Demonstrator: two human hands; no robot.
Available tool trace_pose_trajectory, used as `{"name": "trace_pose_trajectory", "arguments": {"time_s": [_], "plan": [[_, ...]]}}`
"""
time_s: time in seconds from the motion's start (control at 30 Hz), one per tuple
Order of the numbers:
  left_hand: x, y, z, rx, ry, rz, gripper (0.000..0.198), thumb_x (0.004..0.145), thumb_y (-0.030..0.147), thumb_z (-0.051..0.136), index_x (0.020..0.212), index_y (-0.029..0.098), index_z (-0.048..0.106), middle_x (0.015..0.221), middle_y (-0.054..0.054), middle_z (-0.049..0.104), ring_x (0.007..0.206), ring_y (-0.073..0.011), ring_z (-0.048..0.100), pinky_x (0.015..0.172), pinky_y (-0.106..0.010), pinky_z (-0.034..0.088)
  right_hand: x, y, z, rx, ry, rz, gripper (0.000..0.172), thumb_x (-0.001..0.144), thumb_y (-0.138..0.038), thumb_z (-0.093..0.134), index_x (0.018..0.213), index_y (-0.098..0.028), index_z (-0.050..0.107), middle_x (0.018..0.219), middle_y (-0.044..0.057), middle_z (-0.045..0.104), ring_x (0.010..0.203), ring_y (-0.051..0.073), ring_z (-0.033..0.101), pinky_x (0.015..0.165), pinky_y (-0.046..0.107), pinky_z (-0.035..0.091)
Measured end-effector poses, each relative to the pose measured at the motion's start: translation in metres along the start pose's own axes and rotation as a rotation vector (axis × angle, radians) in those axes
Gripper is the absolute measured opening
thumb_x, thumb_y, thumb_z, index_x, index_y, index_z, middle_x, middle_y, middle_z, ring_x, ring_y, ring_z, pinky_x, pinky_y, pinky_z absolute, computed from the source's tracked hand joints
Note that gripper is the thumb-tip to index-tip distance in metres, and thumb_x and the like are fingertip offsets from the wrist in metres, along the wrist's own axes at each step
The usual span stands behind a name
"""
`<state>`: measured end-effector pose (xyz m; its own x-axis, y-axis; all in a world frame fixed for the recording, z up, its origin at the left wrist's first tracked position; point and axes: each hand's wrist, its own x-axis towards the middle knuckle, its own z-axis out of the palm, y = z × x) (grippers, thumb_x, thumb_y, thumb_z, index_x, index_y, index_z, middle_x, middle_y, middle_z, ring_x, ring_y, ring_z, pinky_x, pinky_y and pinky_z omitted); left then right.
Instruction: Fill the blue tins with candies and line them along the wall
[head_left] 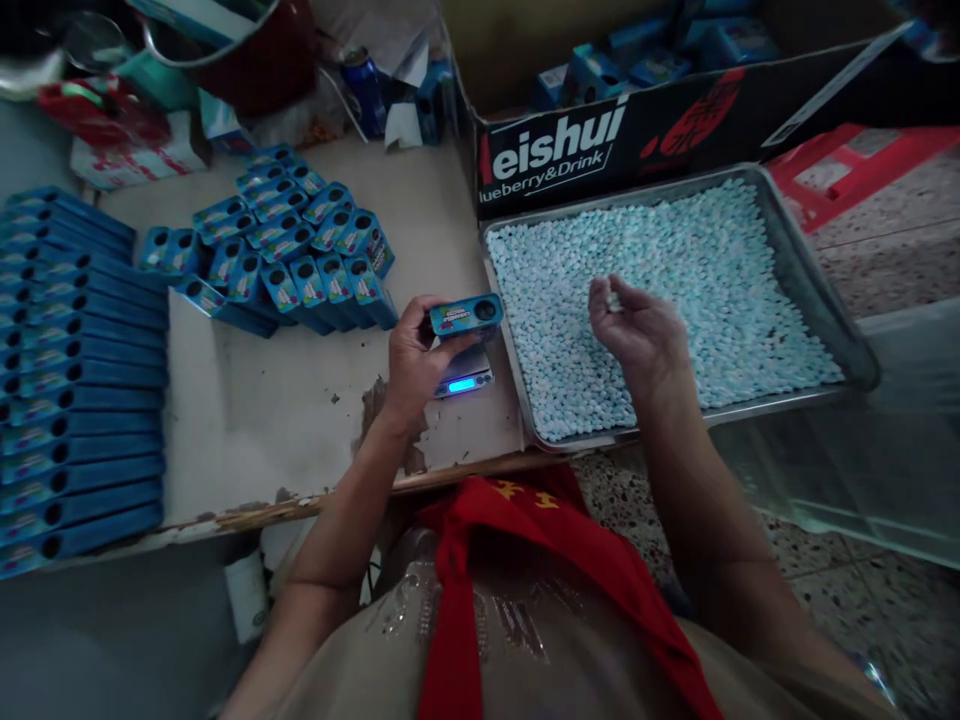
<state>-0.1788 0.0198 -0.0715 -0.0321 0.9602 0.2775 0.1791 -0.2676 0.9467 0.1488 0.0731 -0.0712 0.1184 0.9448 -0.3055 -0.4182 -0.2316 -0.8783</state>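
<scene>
My left hand (414,360) grips a small blue candy box (466,314) that has a dark round hole near the right end of its printed face. Just beneath it, a digital scale (469,385) with a lit blue display sits on the table. Over the metal tray (855,350), my right hand (637,325) is cupped with its fingers curled around a few pale candies (614,302). Small light-blue and white candies (555,330) cover the tray's bottom in a thick layer.
Several blue boxes (292,240) stand grouped on the worn table (300,410), and long rows of them (90,400) line the left edge. A black carton (555,160) holding blue boxes stands behind the tray. A drink can (364,95) and a dark red pot (262,60) are at the back.
</scene>
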Motion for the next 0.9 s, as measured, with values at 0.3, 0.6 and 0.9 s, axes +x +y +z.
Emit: {"name": "trace_pose_trajectory", "arguments": {"time_s": [0.3, 0.6, 0.9], "plan": [[-0.024, -0.018, -0.016, 0.082, 0.048, -0.111, 0.048, 0.087, 0.029, 0.101, 0.125, 0.025, 0.071, 0.114, -0.002, 0.08, 0.105, -0.0216, 0.081, 0.098, -0.034, 0.068, -0.037, -0.012, 0.029, -0.238, -0.093, 0.155, 0.024, 0.079, -0.019, 0.094, 0.093, -0.025, 0.076, 0.088, 0.001, 0.071, 0.069, 0.011, 0.059, 0.055, 0.015, 0.051], [-0.034, 0.002, -0.056, 0.158, 0.095, -0.094, 0.065, 0.095, 0.05, 0.1, 0.148, 0.031, 0.067, 0.151, -0.011, 0.075, 0.146, -0.0304, 0.072, 0.122, -0.047, 0.063, -0.036, -0.027, 0.035, -0.14, -0.044, 0.259, 0.013, 0.104, -0.014, 0.07, 0.095, -0.021, 0.077, 0.082, 0.001, 0.061, 0.063, 0.009, 0.046, 0.051, 0.019, 0.034], [-0.055, 0.006, -0.086, 0.16, 0.279, -0.109, 0.037, 0.102, 0.05, 0.09, 0.127, 0.028, 0.074, 0.121, -0.007, 0.081, 0.116, -0.0228, 0.081, 0.103, -0.034, 0.07, -0.044, -0.027, 0.056, -0.223, -0.03, 0.258, 0.025, 0.104, -0.001, 0.063, 0.092, -0.019, 0.075, 0.084, 0.003, 0.063, 0.067, 0.01, 0.054, 0.06, 0.019, 0.046]]}}
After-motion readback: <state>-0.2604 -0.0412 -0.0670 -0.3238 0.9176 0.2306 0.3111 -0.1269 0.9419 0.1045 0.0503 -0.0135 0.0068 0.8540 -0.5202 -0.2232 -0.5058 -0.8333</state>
